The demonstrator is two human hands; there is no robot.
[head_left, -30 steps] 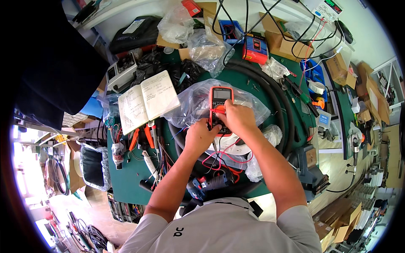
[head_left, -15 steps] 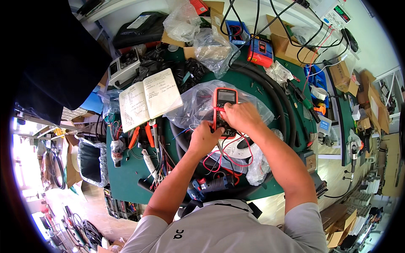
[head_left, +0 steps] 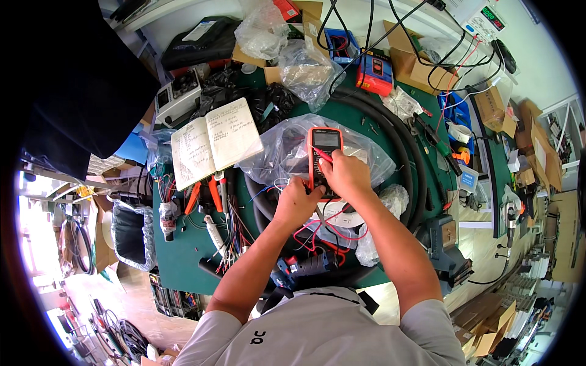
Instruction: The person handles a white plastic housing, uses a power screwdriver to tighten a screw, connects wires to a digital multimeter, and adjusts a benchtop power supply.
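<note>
An orange-framed multimeter [head_left: 325, 139] with a dark face and a grey display lies on clear plastic sheeting [head_left: 284, 143]. My right hand [head_left: 348, 177] is closed on a red test probe [head_left: 321, 154], which points up and left across the meter's face. My left hand [head_left: 298, 201] is closed at the meter's lower left edge, its thumb against the casing. What its curled fingers hold is hidden. Thin blue and white wires [head_left: 264, 192] come out beside it. Red and black test leads [head_left: 317, 235] loop below the meter.
An open notebook [head_left: 235, 137] lies left, above orange-handled pliers [head_left: 215, 194] and loose wires. Thick black hose [head_left: 406, 152] curves around the right. A blue power tool [head_left: 311, 265] lies at the near edge. Behind are plastic bags, a red-blue box [head_left: 374, 70] and cartons [head_left: 415, 64].
My right hand has shifted slightly down and inward, its forearm swinging left. The red probe has turned from nearly level to a slant. My left hand has hardly moved.
</note>
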